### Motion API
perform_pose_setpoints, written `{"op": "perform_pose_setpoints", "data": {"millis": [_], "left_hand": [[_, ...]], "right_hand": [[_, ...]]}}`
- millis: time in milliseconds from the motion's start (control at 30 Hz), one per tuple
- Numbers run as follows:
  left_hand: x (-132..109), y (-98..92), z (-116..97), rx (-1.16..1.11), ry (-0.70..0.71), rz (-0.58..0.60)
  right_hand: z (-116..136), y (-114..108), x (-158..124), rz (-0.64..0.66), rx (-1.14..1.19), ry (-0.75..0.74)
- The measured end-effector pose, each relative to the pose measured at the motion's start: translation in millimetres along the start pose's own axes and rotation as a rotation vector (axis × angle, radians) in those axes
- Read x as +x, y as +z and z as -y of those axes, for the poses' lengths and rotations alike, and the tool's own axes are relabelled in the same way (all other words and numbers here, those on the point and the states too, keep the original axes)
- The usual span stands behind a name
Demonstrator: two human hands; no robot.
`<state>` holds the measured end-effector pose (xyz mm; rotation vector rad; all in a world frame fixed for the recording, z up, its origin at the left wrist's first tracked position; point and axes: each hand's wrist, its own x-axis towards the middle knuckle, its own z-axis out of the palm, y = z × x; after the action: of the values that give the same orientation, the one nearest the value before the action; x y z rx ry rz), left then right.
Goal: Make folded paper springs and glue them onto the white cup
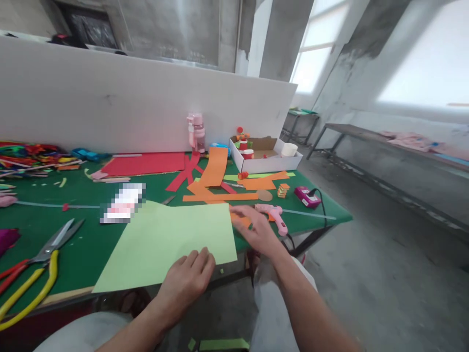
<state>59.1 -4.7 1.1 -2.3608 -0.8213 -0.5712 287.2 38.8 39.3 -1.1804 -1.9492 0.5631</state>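
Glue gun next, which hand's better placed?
Right, probably. The right hand lies just beside the pink glue gun, fingers spread. The left hand rests on the near edge of the green paper sheet, farther off.

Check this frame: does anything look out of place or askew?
Yes, mildly. The green sheet lies askew, its near edge at the table edge under the left hand. A green strip lies on the floor. The glue gun by the right hand sits near the edge, cord hanging off.
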Motion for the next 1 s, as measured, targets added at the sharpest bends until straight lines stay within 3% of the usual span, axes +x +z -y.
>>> {"op": "perform_pose_setpoints", "data": {"millis": [133, 300, 433, 567, 767, 1000], "left_hand": [[-0.4, 5.4, -10.5, -0.127, -0.004, 0.154], [-22.2, 7.2, 3.4, -0.221, -0.124, 0.341], [-60.6, 9.4, 36.3, -0.177, -0.307, 0.519], [-85.4, 13.3, 64.8, -0.223, -0.311, 0.497], [-76.4, 8.7, 64.1, -0.278, -0.372, 0.503], [-58.4, -7.9, 53.8, -0.281, -0.459, 0.640]], "right_hand": [[9.7, 25.7, -19.8, 0.440, -0.040, -0.117], [2.3, 38.0, -23.6, 0.614, -0.255, -0.107], [-6.1, 27.4, -21.3, 0.649, -0.252, -0.134], [-9.9, 22.8, -21.6, 0.612, -0.165, -0.143], [-11.8, 25.4, -19.4, 0.557, -0.064, -0.076], [-7.1, 27.5, -15.2, 0.544, -0.079, -0.006]]}}
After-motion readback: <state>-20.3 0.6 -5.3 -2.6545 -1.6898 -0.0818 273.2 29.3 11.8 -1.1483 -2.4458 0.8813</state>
